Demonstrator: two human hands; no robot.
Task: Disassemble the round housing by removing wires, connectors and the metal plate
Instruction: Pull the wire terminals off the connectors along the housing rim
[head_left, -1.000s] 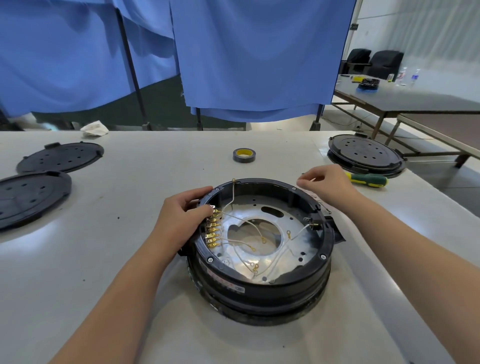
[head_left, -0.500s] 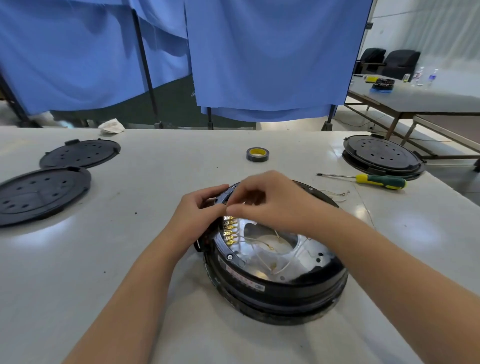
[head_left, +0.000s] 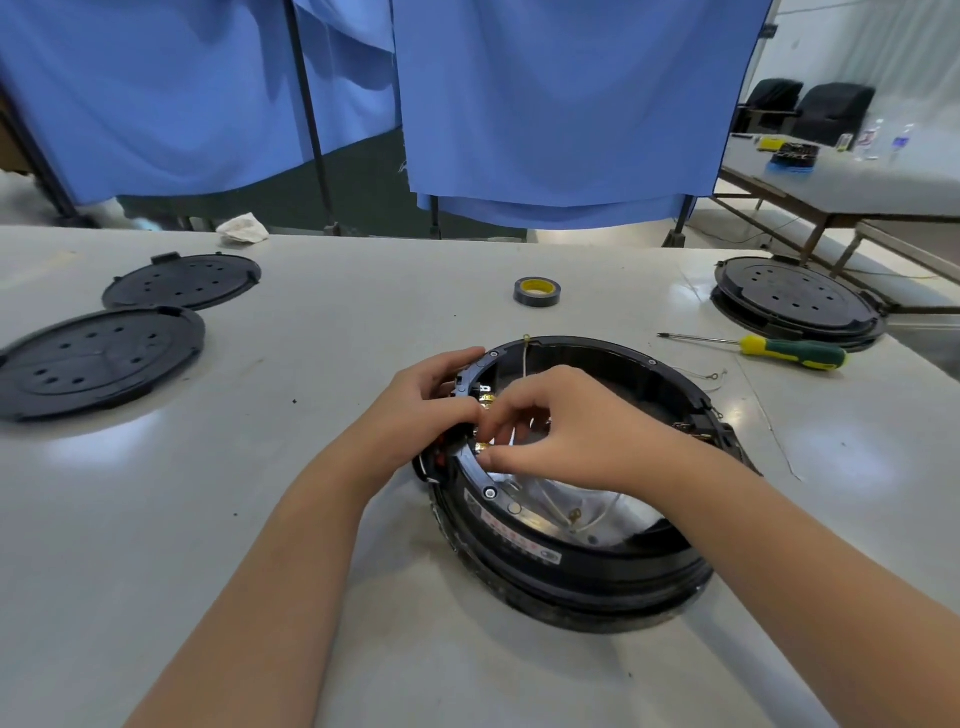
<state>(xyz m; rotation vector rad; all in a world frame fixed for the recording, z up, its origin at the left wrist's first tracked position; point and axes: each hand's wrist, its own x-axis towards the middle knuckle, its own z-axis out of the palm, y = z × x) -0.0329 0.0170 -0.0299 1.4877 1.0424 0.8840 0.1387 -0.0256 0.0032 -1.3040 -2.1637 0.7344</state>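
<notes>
We have the round housing (head_left: 566, 525) lying toward the near right of the table (head_left: 260, 519). Our left hand (head_left: 421, 410) grips its left rim, fingers curled over the edge. Our right hand (head_left: 561, 436) reaches inside, fingertips pinching at the brass connectors (head_left: 485, 400) along that left inner wall, above the metal plate (head_left: 545, 512) and its wires (head_left: 587, 525). Farther off lie a screwdriver (head_left: 769, 349) toward the right edge, a tape roll (head_left: 537, 291) and two black covers (head_left: 104, 353) toward the left edge.
</notes>
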